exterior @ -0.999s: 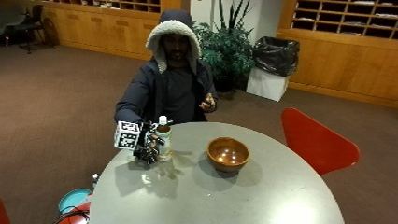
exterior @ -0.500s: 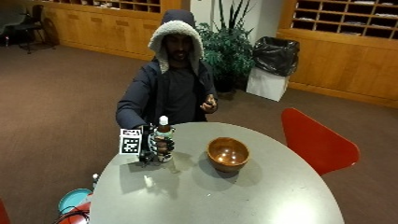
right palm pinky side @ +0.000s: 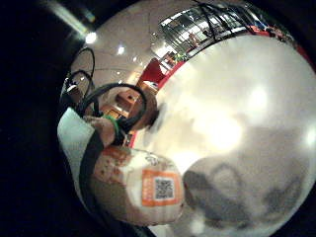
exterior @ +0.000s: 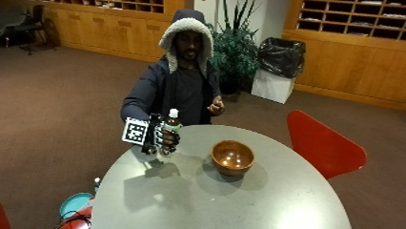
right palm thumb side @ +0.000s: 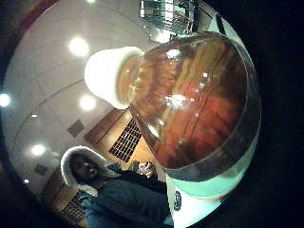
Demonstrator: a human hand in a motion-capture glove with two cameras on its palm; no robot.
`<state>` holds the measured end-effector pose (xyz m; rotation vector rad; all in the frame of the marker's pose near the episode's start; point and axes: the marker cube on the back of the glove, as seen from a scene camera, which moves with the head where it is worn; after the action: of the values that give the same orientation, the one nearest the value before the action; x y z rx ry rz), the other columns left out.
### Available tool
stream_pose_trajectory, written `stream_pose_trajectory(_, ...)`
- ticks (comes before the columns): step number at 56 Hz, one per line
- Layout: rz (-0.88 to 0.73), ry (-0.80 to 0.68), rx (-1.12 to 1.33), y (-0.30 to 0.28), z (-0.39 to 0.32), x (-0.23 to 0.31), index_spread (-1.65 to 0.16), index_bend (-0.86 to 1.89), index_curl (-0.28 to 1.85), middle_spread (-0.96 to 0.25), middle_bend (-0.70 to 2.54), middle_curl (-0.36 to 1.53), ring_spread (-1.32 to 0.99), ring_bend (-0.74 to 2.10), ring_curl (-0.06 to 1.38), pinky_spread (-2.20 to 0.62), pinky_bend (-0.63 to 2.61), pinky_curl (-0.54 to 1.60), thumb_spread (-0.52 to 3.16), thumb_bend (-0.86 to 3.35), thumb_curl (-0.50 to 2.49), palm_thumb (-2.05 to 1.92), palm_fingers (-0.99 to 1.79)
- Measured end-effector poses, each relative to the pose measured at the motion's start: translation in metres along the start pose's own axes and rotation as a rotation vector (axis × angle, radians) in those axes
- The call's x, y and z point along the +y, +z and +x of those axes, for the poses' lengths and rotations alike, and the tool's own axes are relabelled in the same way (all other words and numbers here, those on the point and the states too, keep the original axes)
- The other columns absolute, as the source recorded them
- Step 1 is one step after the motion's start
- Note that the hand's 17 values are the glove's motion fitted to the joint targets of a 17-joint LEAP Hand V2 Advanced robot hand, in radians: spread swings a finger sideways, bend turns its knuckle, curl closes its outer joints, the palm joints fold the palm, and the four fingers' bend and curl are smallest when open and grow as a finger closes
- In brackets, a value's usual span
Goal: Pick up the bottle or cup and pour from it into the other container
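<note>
Outside view: the gloved right hand (exterior: 158,138) is curled round a bottle (exterior: 170,131) of dark liquid with a white cap, upright, its base just above the round grey table (exterior: 279,200) near the person's edge. The fingers cover much of the bottle's lower half, so its label cannot be read. A brown bowl (exterior: 232,157) stands on the table well apart from the hand, towards the middle. A red chair (exterior: 320,143) is beyond the bowl; brown carpet, wood-panelled walls, a plant and a lined bin lie behind.

Little-finger palm view: the bottle's labelled lower end (right palm pinky side: 143,190) is close, the pale table below it; the bowl is blurred.

Thumb palm view: the bottle's shoulder and cap (right palm thumb side: 111,76) fill the frame, under ceiling lights.
</note>
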<state>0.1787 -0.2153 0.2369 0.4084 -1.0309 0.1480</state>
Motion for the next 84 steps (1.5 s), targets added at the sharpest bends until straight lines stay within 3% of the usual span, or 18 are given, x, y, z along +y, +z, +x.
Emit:
stream_pose_trajectory(3,0.043,-0.034,0.041,0.002,-0.009,-0.015,-0.25,0.12,0.30,-0.22,0.37,0.46,-0.17,0.71,0.43,-0.07,0.43,0.38,0.46,-0.04,0.63,0.89,1.20)
stream_pose_trajectory(13,-0.132,0.034,0.151,0.010,-0.044,-0.029,-0.25,0.13,0.31,-0.22,0.37,0.47,-0.17,0.71,0.44,-0.08,0.44,0.38,0.44,-0.04,0.65,0.89,1.20)
stream_pose_trajectory(18,-0.038,0.013,0.229,0.026,-0.055,-0.044,-0.25,0.13,0.31,-0.22,0.37,0.47,-0.17,0.71,0.44,-0.08,0.44,0.38,0.44,-0.04,0.65,0.89,1.19)
stream_pose_trajectory(24,-0.144,0.048,0.382,0.039,-0.063,-0.046,-0.25,0.12,0.31,-0.22,0.36,0.48,-0.17,0.71,0.44,-0.08,0.44,0.38,0.44,-0.04,0.66,0.89,1.19)
stream_pose_trajectory(29,-0.104,0.056,0.605,0.053,-0.065,-0.068,-0.25,0.12,0.32,-0.22,0.37,0.48,-0.17,0.71,0.44,-0.08,0.44,0.38,0.44,-0.04,0.67,0.89,1.19)
stream_pose_trajectory(36,-0.311,0.040,0.785,0.063,-0.069,-0.074,-0.24,0.12,0.32,-0.21,0.37,0.49,-0.17,0.71,0.44,-0.08,0.44,0.38,0.44,-0.04,0.67,0.89,1.19)
stream_pose_trajectory(54,-0.510,0.092,1.089,0.097,-0.071,-0.106,-0.23,0.13,0.33,-0.21,0.36,0.49,-0.16,0.70,0.44,-0.08,0.44,0.38,0.42,-0.04,0.68,0.89,1.19)
stream_pose_trajectory(84,-0.800,0.024,1.505,0.165,-0.064,-0.121,-0.24,0.13,0.34,-0.22,0.36,0.50,-0.17,0.65,0.44,-0.08,0.43,0.37,0.38,-0.04,0.69,0.90,1.19)
